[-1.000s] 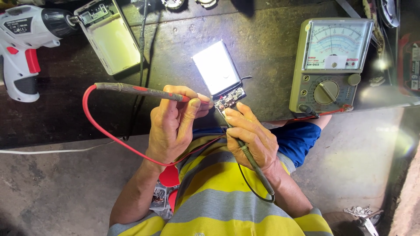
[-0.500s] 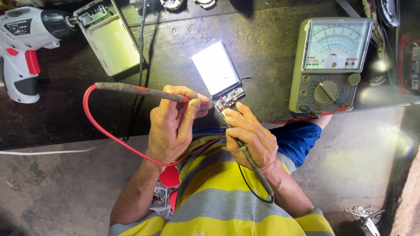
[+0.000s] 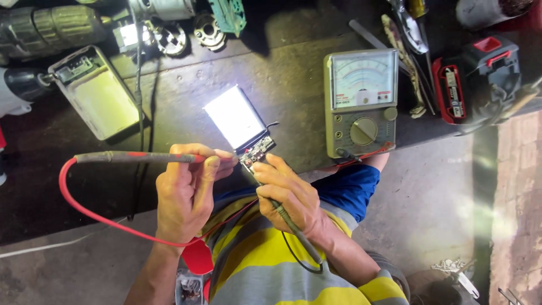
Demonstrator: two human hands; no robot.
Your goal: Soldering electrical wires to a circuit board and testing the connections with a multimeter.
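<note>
My left hand (image 3: 189, 195) grips a test probe (image 3: 135, 157) with a red lead (image 3: 84, 209), its tip at a small circuit board (image 3: 257, 152). My right hand (image 3: 291, 195) holds a second probe with a black lead (image 3: 296, 231), its tip on the same board. The board sits at the near end of a flat, glaring white pack (image 3: 234, 117) on the dark bench. An analogue meter (image 3: 361, 101) with a green-grey case stands to the right of the pack, both leads running to it.
An open grey tool shell (image 3: 99, 93) lies at the left, with a drill chuck (image 3: 51, 25) and motor parts (image 3: 186, 28) behind it. A red and black battery pack (image 3: 480, 79) and hand tools (image 3: 412, 34) lie at the right. Concrete floor (image 3: 429, 209) shows below the bench edge.
The camera view has shifted left and moved closer, so the bench's right side now shows. Both hands hold the probes on the board as before.
</note>
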